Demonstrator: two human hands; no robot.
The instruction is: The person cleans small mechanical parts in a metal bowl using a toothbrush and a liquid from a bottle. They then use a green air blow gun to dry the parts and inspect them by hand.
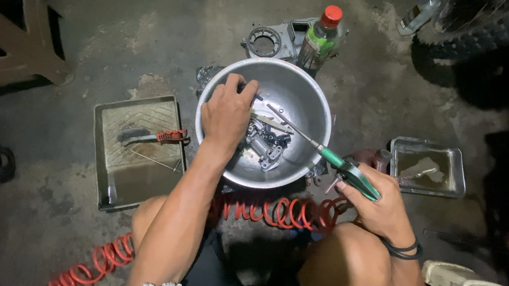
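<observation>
A round metal bowl point(298, 88) sits on the concrete floor in front of me and holds several small grey metal parts point(267, 145). My left hand point(227, 115) reaches into the bowl from the left rim, fingers curled over a part I cannot make out. My right hand point(377, 203) grips the green handle of a screwdriver point(347, 171) at the bowl's lower right. Its thin metal shaft point(292, 125) points up and left into the bowl toward the parts.
A rectangular metal tray point(139, 152) with a red-handled brush point(157, 137) lies to the left. A smaller tray point(427, 167) lies at right. A red-capped bottle point(321, 35) and a grey engine cover point(270, 39) stand behind the bowl. A coiled red air hose point(272, 211) crosses near my knees. A tyre point(475, 29) is at top right.
</observation>
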